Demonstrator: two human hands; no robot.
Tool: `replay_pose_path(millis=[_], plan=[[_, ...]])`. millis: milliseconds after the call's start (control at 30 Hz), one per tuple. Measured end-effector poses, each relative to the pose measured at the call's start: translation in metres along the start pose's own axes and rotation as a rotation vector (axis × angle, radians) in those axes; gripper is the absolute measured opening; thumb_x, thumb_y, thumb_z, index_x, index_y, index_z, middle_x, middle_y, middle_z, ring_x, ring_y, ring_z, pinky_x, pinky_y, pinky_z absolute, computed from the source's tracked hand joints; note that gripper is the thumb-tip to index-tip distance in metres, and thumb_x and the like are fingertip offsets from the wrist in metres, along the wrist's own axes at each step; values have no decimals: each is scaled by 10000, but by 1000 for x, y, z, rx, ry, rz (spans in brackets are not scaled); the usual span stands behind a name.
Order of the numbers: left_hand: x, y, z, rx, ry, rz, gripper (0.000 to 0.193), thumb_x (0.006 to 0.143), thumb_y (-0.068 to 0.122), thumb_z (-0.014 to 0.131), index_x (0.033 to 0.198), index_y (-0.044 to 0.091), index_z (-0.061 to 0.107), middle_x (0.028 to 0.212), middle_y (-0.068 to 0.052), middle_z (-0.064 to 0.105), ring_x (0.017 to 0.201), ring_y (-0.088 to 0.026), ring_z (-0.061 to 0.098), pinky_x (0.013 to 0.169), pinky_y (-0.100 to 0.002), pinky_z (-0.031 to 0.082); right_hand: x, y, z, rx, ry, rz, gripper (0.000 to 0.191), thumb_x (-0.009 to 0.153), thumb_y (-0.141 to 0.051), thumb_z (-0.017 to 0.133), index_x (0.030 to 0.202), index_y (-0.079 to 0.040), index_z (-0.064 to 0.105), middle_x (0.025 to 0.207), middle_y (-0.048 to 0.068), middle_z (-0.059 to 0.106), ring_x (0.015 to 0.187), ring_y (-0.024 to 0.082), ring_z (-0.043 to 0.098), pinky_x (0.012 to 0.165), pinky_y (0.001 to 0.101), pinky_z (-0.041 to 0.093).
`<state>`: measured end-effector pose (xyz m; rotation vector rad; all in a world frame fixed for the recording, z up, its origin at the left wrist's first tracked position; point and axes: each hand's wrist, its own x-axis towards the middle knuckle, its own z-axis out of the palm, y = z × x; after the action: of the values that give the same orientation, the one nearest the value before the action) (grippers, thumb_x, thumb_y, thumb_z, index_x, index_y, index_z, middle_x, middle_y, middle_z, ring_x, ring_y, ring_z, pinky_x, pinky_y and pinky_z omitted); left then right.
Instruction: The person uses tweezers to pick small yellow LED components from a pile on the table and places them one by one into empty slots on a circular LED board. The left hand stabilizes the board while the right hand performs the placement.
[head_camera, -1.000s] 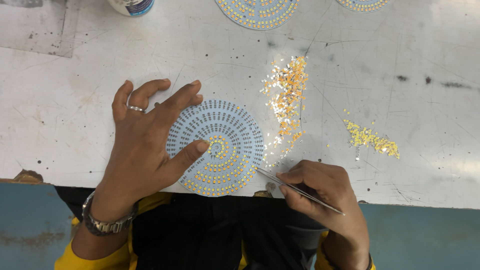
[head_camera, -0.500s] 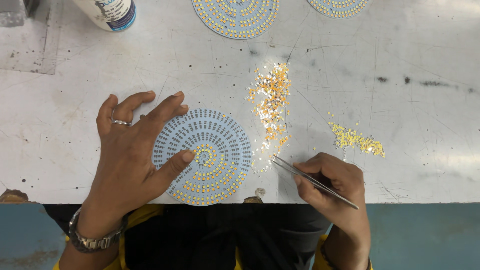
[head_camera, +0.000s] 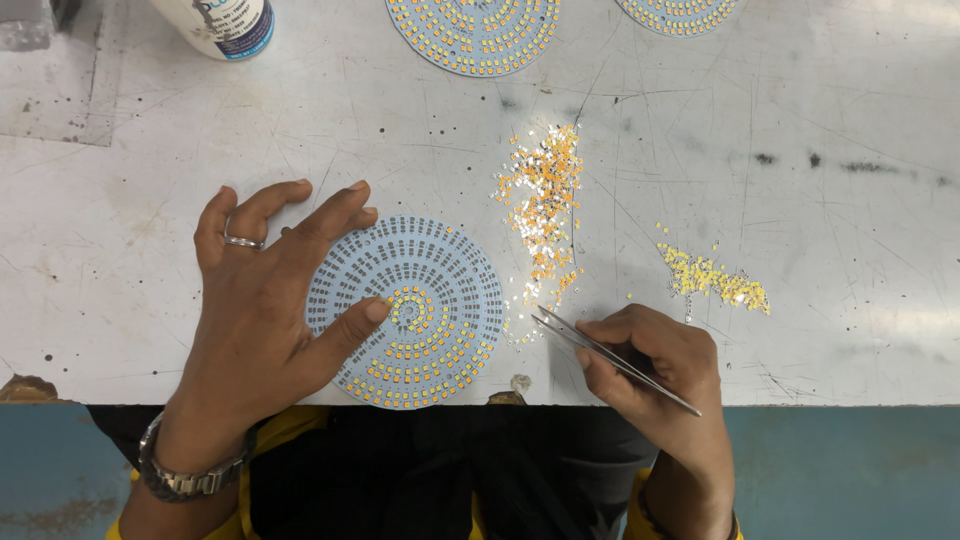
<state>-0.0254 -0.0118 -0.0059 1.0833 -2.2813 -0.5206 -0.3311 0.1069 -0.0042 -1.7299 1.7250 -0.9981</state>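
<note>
Two hands of ours at work, left hand (head_camera: 265, 305) spread flat on the round LED board (head_camera: 415, 310), right hand (head_camera: 655, 365) pinching tweezers (head_camera: 610, 358), tips toward ten o'clock, loose chips (head_camera: 543, 200) at twelve.

Electronics assembly workshop: scratched white bench (head_camera: 820, 90), round LED boards (head_camera: 405, 312), loose component piles (head_camera: 545, 200), tweezers (head_camera: 610, 358).

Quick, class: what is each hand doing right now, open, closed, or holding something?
Left hand: open, fingers spread, pressing on the round board.
Right hand: closed on the tweezers, tips near the loose chips.
</note>
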Motion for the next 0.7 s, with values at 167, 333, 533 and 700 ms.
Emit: replay_pose_path(millis=[167, 333, 533, 700], plan=[[0, 0, 0, 2, 1, 2, 718, 995, 556, 545, 1514, 63, 484, 1261, -41, 729, 1464, -349, 394, 1236, -585, 51, 1, 1, 1, -39, 23, -7, 192, 789, -98, 812, 938, 6, 748, 695, 33, 673, 517, 62, 565, 479, 219, 397], [0, -1, 1, 0, 1, 2, 723, 996, 562, 542, 1516, 64, 482, 1263, -39, 729, 1464, -348, 396, 1236, -586, 54, 2, -2, 1, -49, -4, -23, 216, 795, -103, 811, 966, 12, 747, 726, 45, 684, 538, 71, 580, 490, 218, 417], [0, -2, 1, 2, 4, 10, 725, 1000, 570, 530, 1517, 64, 480, 1266, -38, 729, 1466, -352, 396, 1239, -592, 48, 2, -2, 1, 11, -44, -28, 203, 797, -111, 812, 946, 7, 739, 731, 36, 695, 554, 67, 628, 501, 211, 446], [0, -2, 1, 6, 5, 14, 725, 1004, 571, 525, 1519, 63, 477, 1268, -39, 727, 1468, -354, 396, 1238, -595, 54, 1, 0, 0, -67, 24, 4, 191, 780, -89, 804, 940, 1, 752, 700, 39, 676, 520, 78, 580, 488, 225, 414]])
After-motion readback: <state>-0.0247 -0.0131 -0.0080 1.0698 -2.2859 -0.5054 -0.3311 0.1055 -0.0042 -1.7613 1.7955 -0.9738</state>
